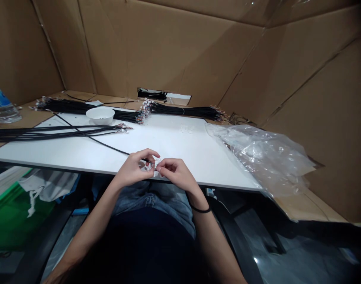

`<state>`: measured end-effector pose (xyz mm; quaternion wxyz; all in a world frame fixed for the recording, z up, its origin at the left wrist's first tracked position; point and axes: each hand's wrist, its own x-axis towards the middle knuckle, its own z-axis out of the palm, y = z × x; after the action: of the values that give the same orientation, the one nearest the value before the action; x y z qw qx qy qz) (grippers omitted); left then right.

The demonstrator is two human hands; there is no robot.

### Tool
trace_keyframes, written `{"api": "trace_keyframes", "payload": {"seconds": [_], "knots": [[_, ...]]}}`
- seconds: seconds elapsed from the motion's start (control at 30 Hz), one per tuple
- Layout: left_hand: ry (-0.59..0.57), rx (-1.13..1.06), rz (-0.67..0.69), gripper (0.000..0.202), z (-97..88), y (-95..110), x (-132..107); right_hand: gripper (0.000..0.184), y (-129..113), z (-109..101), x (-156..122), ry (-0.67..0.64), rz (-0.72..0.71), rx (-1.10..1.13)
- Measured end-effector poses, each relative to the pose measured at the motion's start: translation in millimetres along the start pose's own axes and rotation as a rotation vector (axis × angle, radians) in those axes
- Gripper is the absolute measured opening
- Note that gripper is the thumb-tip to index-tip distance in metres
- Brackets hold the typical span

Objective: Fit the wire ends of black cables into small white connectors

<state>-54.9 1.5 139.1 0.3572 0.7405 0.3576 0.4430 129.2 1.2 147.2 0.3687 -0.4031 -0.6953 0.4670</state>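
My left hand (136, 167) and my right hand (176, 173) meet at the near edge of the white board (180, 146). Both are closed in a pinch around the end of a thin black cable (91, 139) that runs back and to the left across the board. Small white pieces show between my fingertips; what they are is too small to tell. A black band circles my right wrist.
Bundles of black cables (50, 132) lie at the left and along the back (183, 110). A white bowl (100, 115) sits among them. A crumpled clear plastic bag (266, 154) lies at the right. A water bottle (1, 106) stands far left. Cardboard walls surround the board.
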Motion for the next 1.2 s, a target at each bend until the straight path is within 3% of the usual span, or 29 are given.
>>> {"api": "trace_keyframes", "payload": {"seconds": [0.33, 0.53, 0.97, 1.2], "knots": [[0.05, 0.008, 0.099, 0.029, 4.8, -4.6, -2.8, 0.016, 2.3, -0.2, 0.7, 0.038, 0.01, 0.079], [0.017, 0.061, 0.198, 0.014, 2.4, -0.3, -1.4, 0.014, 2.5, -0.4, -0.5, 0.051, 0.006, 0.081], [0.057, 0.152, 0.216, 0.008, 2.7, 0.4, -1.3, 0.016, 5.9, 0.6, -2.0, 0.089, 0.0, 0.012], [0.09, 0.184, 0.234, 0.009, 3.7, -3.3, -0.1, 0.02, 7.5, 2.6, -3.6, 0.103, -0.079, -0.028]]}}
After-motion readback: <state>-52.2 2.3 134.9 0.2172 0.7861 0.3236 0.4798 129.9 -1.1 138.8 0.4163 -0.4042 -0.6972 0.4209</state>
